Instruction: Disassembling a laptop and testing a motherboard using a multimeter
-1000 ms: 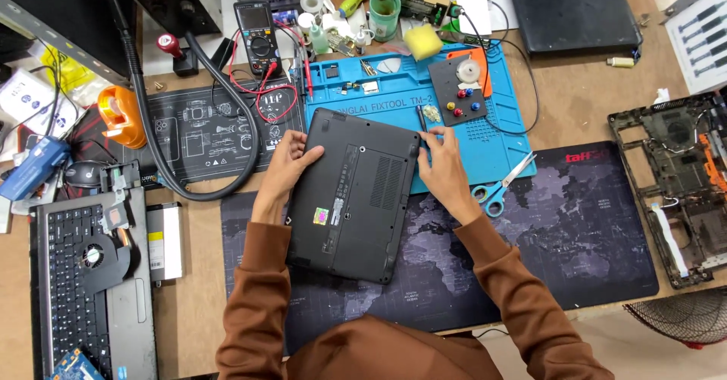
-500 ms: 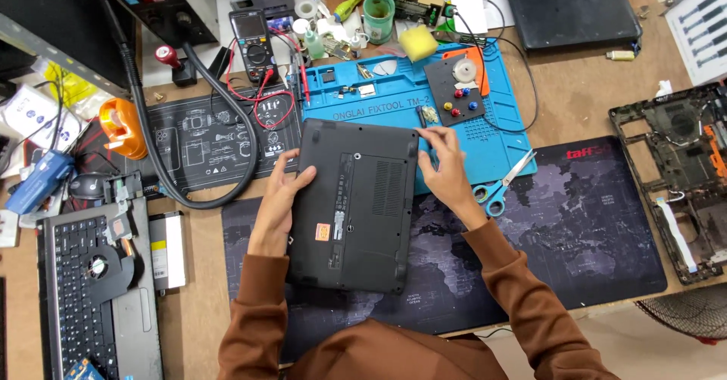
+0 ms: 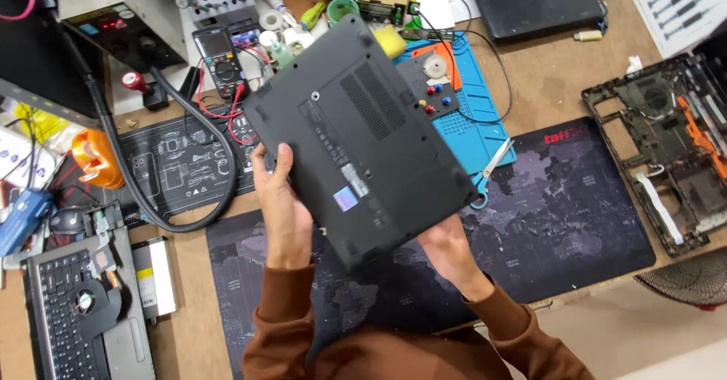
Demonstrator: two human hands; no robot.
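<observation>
My left hand (image 3: 282, 212) has its fingers (image 3: 279, 169) wrapped onto the near left edge of the black laptop (image 3: 360, 137), thumb flat on its underside. My right hand (image 3: 448, 253) supports the near right corner from beneath; its fingers are hidden, so I cannot tell their spread. The laptop is held bottom-up, tilted, lifted above the desk (image 3: 553, 84). Beyond it lies the blue repair mat (image 3: 473, 126), with scissors (image 3: 488, 169) just right of my right hand, on the dark map-printed mat (image 3: 568, 213).
</observation>
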